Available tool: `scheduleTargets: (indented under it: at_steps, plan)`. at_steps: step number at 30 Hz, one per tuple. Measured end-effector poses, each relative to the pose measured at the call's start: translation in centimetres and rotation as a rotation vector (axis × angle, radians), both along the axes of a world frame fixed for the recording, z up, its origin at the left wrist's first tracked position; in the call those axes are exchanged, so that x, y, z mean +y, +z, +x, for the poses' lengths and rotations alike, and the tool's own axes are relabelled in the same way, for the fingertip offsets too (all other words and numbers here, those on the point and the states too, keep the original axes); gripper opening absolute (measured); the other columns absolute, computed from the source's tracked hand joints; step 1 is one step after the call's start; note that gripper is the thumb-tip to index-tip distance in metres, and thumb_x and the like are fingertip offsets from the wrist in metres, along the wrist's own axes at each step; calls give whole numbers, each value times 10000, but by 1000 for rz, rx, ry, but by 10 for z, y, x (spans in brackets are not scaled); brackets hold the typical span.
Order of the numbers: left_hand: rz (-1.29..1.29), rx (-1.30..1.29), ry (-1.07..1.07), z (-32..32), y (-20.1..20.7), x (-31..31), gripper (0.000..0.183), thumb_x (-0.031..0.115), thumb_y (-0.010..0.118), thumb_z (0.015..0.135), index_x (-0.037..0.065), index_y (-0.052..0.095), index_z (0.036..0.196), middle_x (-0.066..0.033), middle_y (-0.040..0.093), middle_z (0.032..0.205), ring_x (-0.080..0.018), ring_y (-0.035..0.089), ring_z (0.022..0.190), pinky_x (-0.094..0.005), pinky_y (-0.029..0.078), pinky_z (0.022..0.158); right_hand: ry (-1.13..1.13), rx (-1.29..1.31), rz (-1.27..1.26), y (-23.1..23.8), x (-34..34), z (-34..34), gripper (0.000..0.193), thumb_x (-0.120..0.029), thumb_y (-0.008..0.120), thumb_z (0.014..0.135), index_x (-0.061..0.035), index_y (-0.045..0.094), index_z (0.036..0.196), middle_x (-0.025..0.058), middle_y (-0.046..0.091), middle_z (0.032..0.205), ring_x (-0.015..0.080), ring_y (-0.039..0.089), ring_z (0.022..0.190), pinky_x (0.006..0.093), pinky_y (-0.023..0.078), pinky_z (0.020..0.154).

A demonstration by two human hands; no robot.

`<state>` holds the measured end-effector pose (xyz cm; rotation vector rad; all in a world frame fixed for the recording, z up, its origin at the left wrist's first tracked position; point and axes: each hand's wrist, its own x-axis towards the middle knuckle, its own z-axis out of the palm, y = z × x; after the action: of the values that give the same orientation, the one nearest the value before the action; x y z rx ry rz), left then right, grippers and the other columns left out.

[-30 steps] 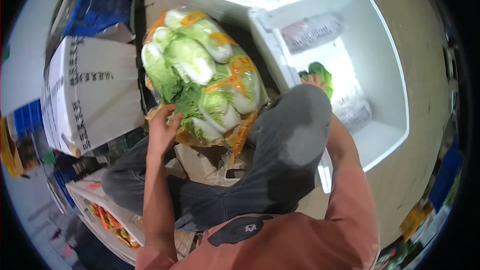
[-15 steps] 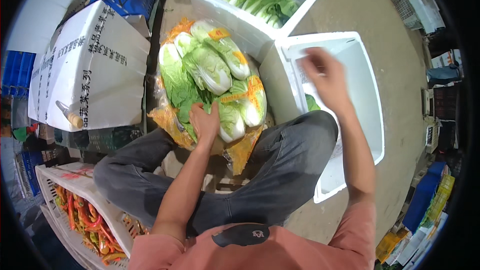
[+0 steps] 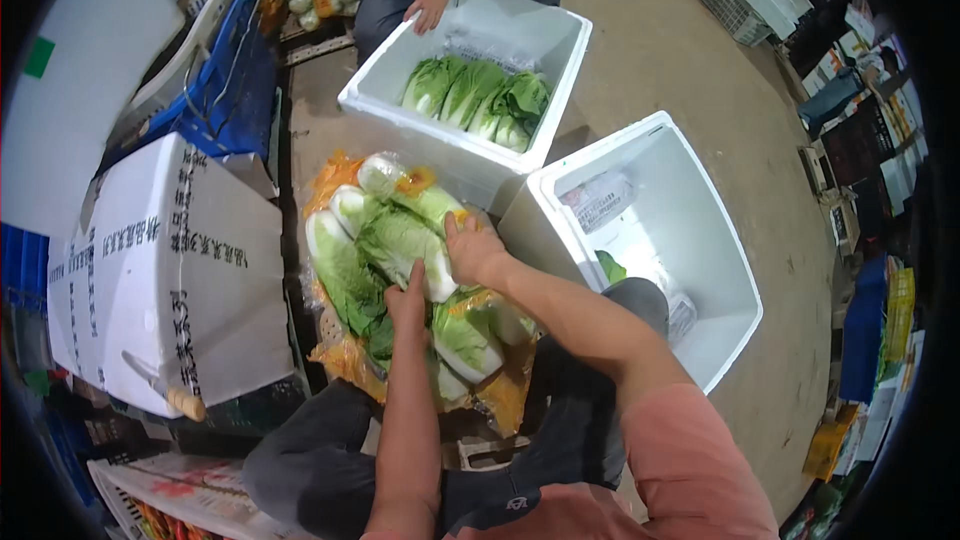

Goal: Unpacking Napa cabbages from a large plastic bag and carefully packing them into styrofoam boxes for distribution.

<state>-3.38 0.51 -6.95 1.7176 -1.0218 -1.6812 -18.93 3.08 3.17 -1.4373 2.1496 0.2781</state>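
Note:
A leafy napa cabbage (image 3: 392,240) lies on top of a pile in the middle, between my two hands. At its near end my left hand (image 3: 408,302) is closed, thumb up along the leaves. From the right side my right hand (image 3: 474,250) grips the same cabbage, its far fingers partly hidden. More napa cabbages lie around it, one at the left (image 3: 335,265) and another nearer me (image 3: 468,340). Under them spreads an orange and clear plastic bag (image 3: 335,177), crumpled open.
A white foam box (image 3: 725,280) at my right holds a green leaf (image 3: 610,266) and papers. Another foam box (image 3: 430,125) ahead holds several leafy heads; a co-worker's hand (image 3: 430,8) rests on its rim. At left stands a white box (image 3: 130,270) with a wooden-handled tool (image 3: 185,403).
My right hand has come from above the right foam box onto the cabbage. My left hand stays by its near end. The view has shifted, bringing the co-worker into sight.

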Motion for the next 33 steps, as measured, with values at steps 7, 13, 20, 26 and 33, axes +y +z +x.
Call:
scheduleTargets:
  at_steps: [7,13,20,26,33]
  plan:
    - [137,194,52,-31,46,3,709,325,871,790,-79,498,1238,-142,644,1119,-227,647,911,-353,544,795,-202,-157,-7,1,-2,-20,937,-198,696,823,-111,163,1588,348,318,1464,555,498,1224,632,510,856]
    - [45,322,-27,-33,40,11,571,217,800,852,-11,516,1292,-139,647,1175,-250,666,994,-383,567,833,-122,-61,-277,37,-7,2,671,-191,735,768,8,495,1362,263,604,1207,422,675,1010,533,575,710]
    - [-28,526,-278,-14,7,28,465,421,462,1038,102,533,1370,-79,614,1199,-146,612,914,-367,534,792,68,-207,-711,176,46,-3,246,-159,710,751,-44,712,969,107,724,936,246,707,926,395,564,680]
    - [79,93,-103,-34,36,4,455,298,709,935,-64,597,1187,-136,666,1117,-196,678,900,-330,568,724,-421,-376,-1349,158,165,-106,439,-204,714,794,-37,627,1190,178,634,1128,313,651,990,429,542,828]
    - [92,115,-136,-55,50,24,508,276,810,848,-76,603,1152,-127,681,1053,-219,688,816,-353,584,680,-1077,-98,-256,-40,378,-180,1044,-488,824,700,-59,335,1516,347,459,1371,467,511,1257,467,466,1039]
